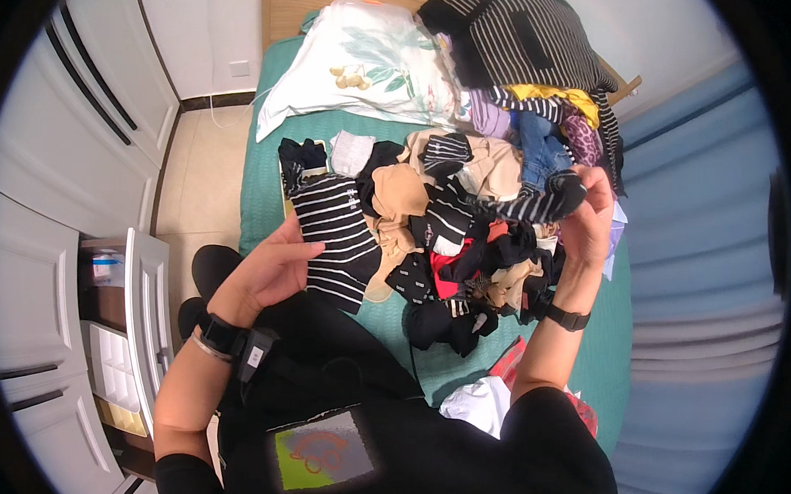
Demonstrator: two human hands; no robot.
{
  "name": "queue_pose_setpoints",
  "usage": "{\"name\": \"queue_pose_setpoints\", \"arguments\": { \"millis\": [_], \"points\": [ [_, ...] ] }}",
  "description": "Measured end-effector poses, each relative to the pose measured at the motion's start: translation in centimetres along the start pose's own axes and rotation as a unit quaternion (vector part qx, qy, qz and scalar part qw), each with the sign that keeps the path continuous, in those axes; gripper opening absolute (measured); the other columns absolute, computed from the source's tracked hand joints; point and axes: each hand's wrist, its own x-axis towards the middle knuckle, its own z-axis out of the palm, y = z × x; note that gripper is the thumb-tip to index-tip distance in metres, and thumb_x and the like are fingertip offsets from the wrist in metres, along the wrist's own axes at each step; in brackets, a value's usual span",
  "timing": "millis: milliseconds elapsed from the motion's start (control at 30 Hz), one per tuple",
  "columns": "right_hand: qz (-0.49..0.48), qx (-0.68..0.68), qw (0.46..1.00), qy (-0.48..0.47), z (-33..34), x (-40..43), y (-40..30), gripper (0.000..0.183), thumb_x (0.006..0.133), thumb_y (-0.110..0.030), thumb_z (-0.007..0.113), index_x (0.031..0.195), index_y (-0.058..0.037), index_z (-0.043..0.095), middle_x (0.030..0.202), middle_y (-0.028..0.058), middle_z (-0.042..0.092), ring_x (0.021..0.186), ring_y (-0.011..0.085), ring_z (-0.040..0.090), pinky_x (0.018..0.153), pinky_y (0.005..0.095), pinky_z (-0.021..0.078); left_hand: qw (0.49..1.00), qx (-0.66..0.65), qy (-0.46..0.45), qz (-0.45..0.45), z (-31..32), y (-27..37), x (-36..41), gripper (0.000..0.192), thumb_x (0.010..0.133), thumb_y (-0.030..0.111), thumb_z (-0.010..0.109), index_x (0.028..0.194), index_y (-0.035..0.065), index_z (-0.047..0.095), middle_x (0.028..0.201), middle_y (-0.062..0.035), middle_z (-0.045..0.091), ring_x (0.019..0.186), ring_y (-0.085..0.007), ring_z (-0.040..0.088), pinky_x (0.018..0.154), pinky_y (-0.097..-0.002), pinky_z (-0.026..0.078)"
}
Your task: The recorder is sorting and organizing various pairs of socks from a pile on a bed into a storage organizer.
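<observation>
My left hand pinches a black sock with white stripes, its thumb on the near face. On the right, my right hand holds a bunched black-and-grey striped sock above the pile. Between the hands a mixed heap of socks and small garments lies on a green bedspread. In it are a beige garment, another black striped sock, a red cloth and black socks. Behind the left hand's sock, dark rolled socks sit in a shallow box, partly hidden.
A white printed pillow lies at the bed's head. Beside it are a striped garment, jeans and other clothes. A white cloth lies near my right elbow. An open drawer stands at left; a blue curtain hangs right.
</observation>
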Motion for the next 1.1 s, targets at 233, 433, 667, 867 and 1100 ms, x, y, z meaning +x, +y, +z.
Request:
{"name": "queue_pose_setpoints", "arguments": {
  "millis": [233,433,667,867,1100],
  "points": [
    [0.013,0.041,0.998,-0.046,2.6,-0.5,-0.3,0.031,0.078,-0.005,0.074,0.097,-0.0069,0.05,0.101,0.007,0.056,0.092,0.0171,0.06,0.082,0.0276,0.0495,0.999,0.004,0.031,-0.017,0.2,-0.3,-0.1,0.074,0.087,-0.01,0.052,0.15,0.0169,0.023,0.143,-0.004,0.043,0.127,-0.0189,0.049,0.102,-0.0365,0.047],
    [0.013,-0.028,1.0,0.003,3.0,0.4,-0.6,0.03,0.074,0.011,0.066,0.098,-0.0039,0.054,0.108,0.0087,0.059,0.096,0.0171,0.06,0.087,0.0294,0.0491,0.996,0.059,0.062,0.011,0.5,0.0,-0.9,0.081,0.082,-0.015,0.054,0.15,0.0154,0.022,0.14,-0.0016,0.045,0.124,-0.016,0.05,0.1,-0.0319,0.046],
    [0.003,-0.096,0.99,0.102,0.2,-0.3,-1.4,0.033,0.072,0.015,0.068,0.102,-0.0002,0.063,0.111,0.0082,0.06,0.103,0.0171,0.057,0.089,0.0286,0.0474,0.995,0.028,0.081,0.051,-1.2,0.4,-2.3,0.075,0.084,-0.016,0.048,0.149,0.0158,0.026,0.14,-0.006,0.047,0.122,-0.0204,0.053,0.098,-0.0374,0.049],
    [-0.019,-0.152,0.988,0.025,0.6,-2.0,-2.3,0.024,0.071,0.008,0.072,0.089,-0.0015,0.059,0.098,0.0071,0.057,0.099,0.0201,0.057,0.094,0.0345,0.0458,0.993,0.045,0.103,0.043,-2.0,0.4,-2.6,0.071,0.085,-0.014,0.051,0.147,0.0133,0.028,0.138,-0.0066,0.049,0.123,-0.0205,0.053,0.099,-0.0369,0.049],
    [-0.002,-0.005,0.999,-0.052,8.4,-1.8,-4.1,0.022,0.081,0.001,0.067,0.1,-0.001,0.055,0.104,0.0145,0.056,0.105,0.0319,0.062,0.095,0.0445,0.0506,0.995,0.072,0.068,0.001,0.3,0.8,-1.1,0.064,0.09,-0.009,0.049,0.146,0.0131,0.027,0.137,-0.0058,0.049,0.121,-0.0195,0.054,0.101,-0.0348,0.046]
  ]
}}
